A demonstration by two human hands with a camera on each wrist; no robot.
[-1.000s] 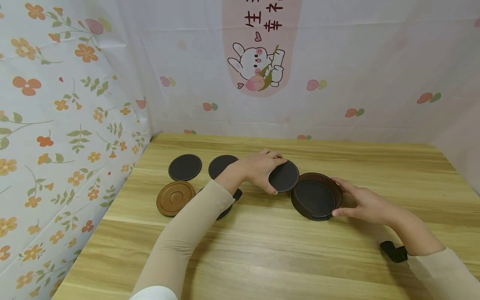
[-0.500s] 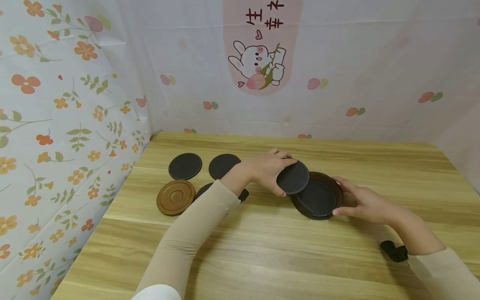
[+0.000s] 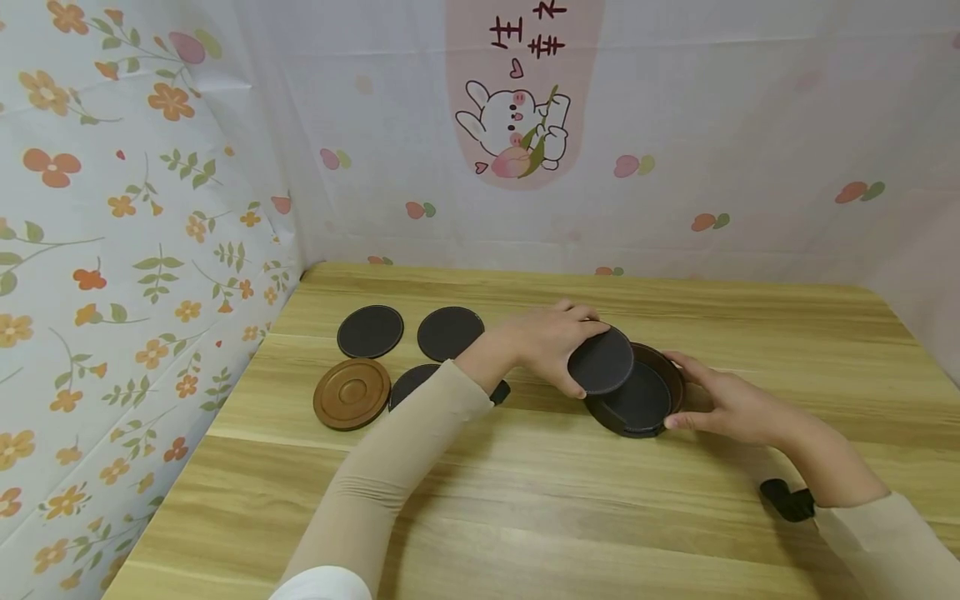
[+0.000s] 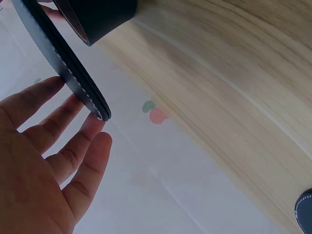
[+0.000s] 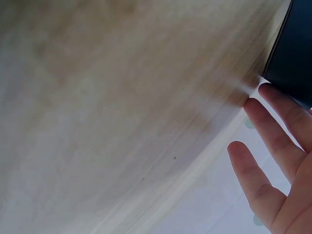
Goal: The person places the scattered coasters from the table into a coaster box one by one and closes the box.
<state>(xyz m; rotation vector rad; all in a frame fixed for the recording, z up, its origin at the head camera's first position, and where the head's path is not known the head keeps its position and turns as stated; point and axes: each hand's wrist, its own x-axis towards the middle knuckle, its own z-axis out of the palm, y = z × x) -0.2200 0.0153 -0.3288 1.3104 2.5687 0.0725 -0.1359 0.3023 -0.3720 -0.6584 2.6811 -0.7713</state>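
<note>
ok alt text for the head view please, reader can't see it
A left hand holds a black disc that partly hides a round dark holder, gripped by the right hand; three more black discs and a brown disc lie on a wooden table.

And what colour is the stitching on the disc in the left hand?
White stitching on a black disc; the left wrist view shows it best.

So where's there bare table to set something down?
Widest: the table in front of the box, between the left sleeve and right sleeve. Also: behind the right grip, up to the cloth. Crowded: rear left, with black coasters and brown disc, and around the box, between right grip and left grip.
</note>
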